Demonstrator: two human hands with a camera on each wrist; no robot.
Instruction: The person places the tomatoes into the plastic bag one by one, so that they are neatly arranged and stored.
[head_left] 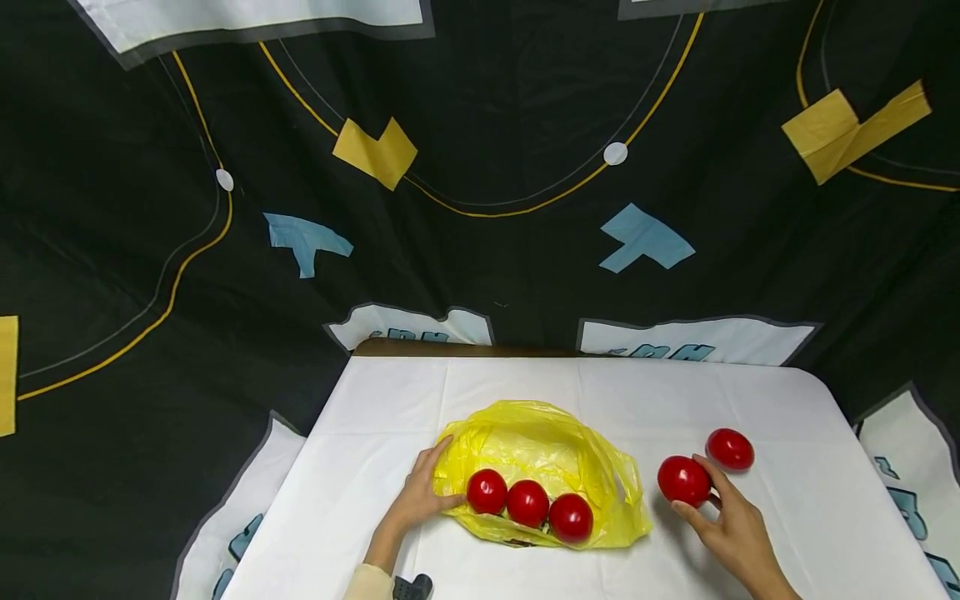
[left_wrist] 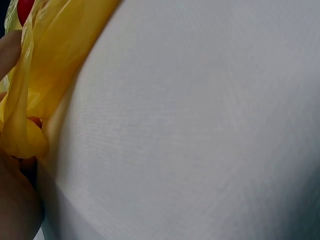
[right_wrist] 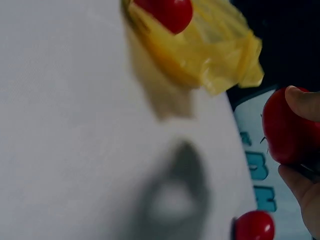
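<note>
My left hand (head_left: 422,492) grips the left edge of a yellow plastic bag (head_left: 525,429), thumb at the near side and fingers round the far side. The bag lies with its mouth spread towards me, and three red tomatoes (head_left: 527,503) sit in a row at its near rim. In the left wrist view the bag's film (left_wrist: 65,60) bunches between thumb and fingers. To the right of the bag, my right hand (head_left: 738,533) holds another tomato (head_left: 682,481) between thumb and fingers, raised over its shadow. Green sepals show on its side in the right wrist view.
One more tomato (head_left: 730,450) lies on the white tabletop (head_left: 390,408), just beyond my right hand. A dark cloth (head_left: 480,275) with yellow and blue patches hangs behind the table's far edge. A small black object (head_left: 412,587) is beside my left wrist.
</note>
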